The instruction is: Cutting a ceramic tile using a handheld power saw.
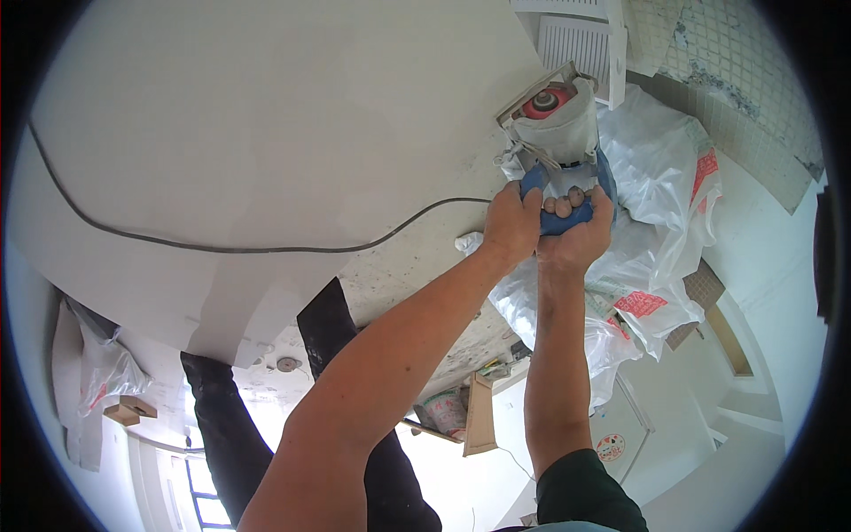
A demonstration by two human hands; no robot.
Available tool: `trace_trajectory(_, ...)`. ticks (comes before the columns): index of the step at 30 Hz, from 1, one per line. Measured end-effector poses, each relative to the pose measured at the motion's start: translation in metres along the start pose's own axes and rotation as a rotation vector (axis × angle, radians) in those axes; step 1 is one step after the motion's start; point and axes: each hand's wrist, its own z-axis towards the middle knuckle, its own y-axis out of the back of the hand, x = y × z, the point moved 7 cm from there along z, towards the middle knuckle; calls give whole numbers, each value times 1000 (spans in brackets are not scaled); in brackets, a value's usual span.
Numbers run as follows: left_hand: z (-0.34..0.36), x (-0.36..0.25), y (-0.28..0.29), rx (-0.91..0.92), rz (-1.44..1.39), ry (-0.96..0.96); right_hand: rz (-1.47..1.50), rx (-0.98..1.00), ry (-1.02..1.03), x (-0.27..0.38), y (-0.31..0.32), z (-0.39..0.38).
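Observation:
A power tool (581, 120) with a pale housing, a blue body and a red round part showing in its open top sits at the upper right, beside crumpled white plastic bags (651, 168). My left hand (516, 217) is closed on the left part of its blue handle. My right hand (576, 226) grips the handle just to the right, fingers curled over it. A dark cable (266, 248) runs from the left across the pale smooth surface (222, 106) to near my left hand; where it joins the tool is hidden.
A white slatted piece (572, 58) and mesh-patterned panel (745, 80) lie at the upper right. My legs in dark trousers (213, 417) are below. Cardboard boxes (479, 417) and a bagged bundle (106, 363) stand lower down; a window (206, 496) shows at the bottom left.

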Motion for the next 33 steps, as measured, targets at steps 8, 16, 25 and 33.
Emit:
trace_trajectory(8, 1, 2, 1, -26, 9, -18, -33, 24, -1, 0, -3, -1)
trace_trajectory(16, 3, 4, 2, -24, 55, -20, 15, 48, -13, -3, 0, 2)
trace_trajectory(25, 2, 3, 1, -22, 30, -20, 8, 48, -4, -1, 1, 3)
trace_trajectory(33, 5, 7, 0, -53, 6, -43, -39, 26, -3, -2, 0, 4)
